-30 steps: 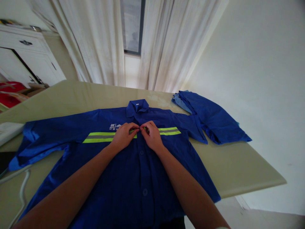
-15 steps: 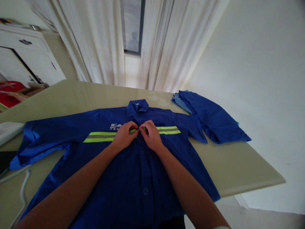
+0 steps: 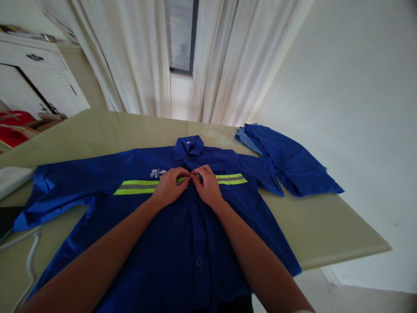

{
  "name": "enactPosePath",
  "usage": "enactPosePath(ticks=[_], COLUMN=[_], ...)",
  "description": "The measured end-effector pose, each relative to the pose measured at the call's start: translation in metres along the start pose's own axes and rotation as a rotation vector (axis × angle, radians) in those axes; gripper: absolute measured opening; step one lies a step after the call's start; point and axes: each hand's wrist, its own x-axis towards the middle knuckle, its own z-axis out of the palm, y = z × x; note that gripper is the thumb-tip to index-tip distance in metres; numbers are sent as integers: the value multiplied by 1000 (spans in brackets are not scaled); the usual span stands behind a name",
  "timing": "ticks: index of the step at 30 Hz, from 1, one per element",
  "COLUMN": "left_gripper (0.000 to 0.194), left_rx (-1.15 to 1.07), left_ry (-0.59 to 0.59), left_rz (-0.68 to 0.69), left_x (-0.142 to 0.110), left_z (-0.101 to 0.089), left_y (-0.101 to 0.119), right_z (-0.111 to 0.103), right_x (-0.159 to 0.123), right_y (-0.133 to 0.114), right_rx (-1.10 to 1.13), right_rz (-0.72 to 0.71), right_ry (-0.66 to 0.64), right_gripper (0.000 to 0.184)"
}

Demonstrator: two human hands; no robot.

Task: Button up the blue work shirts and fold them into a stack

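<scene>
A blue work shirt (image 3: 163,252) lies spread front side up, its collar (image 3: 188,147) pointing away from me. Yellow-green and grey reflective bands (image 3: 137,187) cross the chest, with white lettering (image 3: 154,173) above the left one. At the front opening, level with the bands, my left hand (image 3: 170,184) pinches the shirt's edge. My right hand (image 3: 206,183) pinches the fabric right beside it, fingertips nearly touching. Whatever small part sits between the fingertips is hidden. Below the hands, buttons (image 3: 198,261) run down the front strip.
Another blue garment (image 3: 289,161) lies folded on the pale table (image 3: 332,234) at the right, overlapping the shirt's sleeve. On the left are a white cable (image 3: 31,256), a white box-like object (image 3: 14,180) and a dark flat item (image 3: 8,219). Curtains (image 3: 130,56) hang behind the table.
Both hands stay at the same place on the shirt front. Only very slight shifts of the fingers and the fabric show.
</scene>
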Motion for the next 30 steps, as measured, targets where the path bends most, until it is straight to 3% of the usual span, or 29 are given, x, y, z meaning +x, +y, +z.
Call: enactPosePath(ticks=[4, 13, 30], left_gripper=[23, 16, 6], left_rx=[-5, -1, 403], left_ry=[-27, -62, -53], left_rz=[-7, -9, 85], left_x=[1, 4, 0], left_z=[0, 3, 1], left_y=[0, -7, 8], right_z=[0, 1, 1], right_x=[-1, -1, -1], right_y=[-1, -2, -2], right_rx=[-43, -89, -135], right_rz=[3, 16, -12], right_ry=[-14, -37, -46], right_gripper=[13, 13, 13])
